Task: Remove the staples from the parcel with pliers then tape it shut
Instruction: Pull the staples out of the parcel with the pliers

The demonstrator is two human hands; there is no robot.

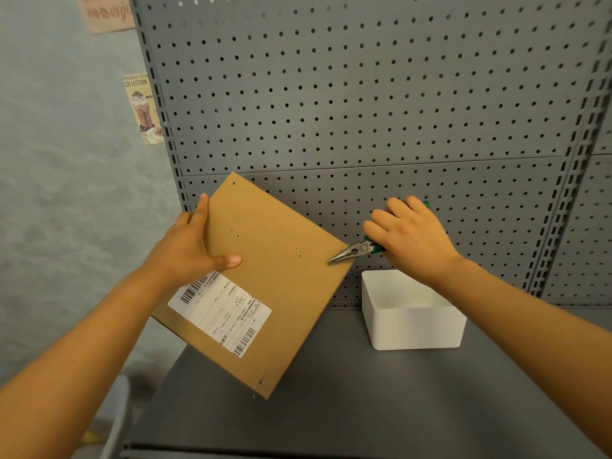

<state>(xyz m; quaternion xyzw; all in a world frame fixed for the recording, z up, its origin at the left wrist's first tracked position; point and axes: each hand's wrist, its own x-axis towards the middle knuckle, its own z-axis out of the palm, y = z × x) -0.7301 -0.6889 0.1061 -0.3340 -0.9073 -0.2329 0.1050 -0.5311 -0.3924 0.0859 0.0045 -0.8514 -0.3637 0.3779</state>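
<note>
Cardboard-brown and flat, the parcel (265, 279) looks light and fairly stiff, judging by how one hand carries it tilted in the air above the grey table (331, 409). It should bend if squeezed mid-panel, so an edge hold seems best. The left hand (188, 250) does just that, its grip pinching the left edge, thumb on the face and fingers behind. A white shipping label (220, 313) with barcodes sits low on the face; two small staples (234, 232) show higher up, and more dark marks sit at the corners. The right hand (410, 240) has its grip curled round the green handles of the pliers (352, 251), whose pointed nose meets the parcel's right edge. A white bin (410, 309) stands on the table just beside it.
</note>
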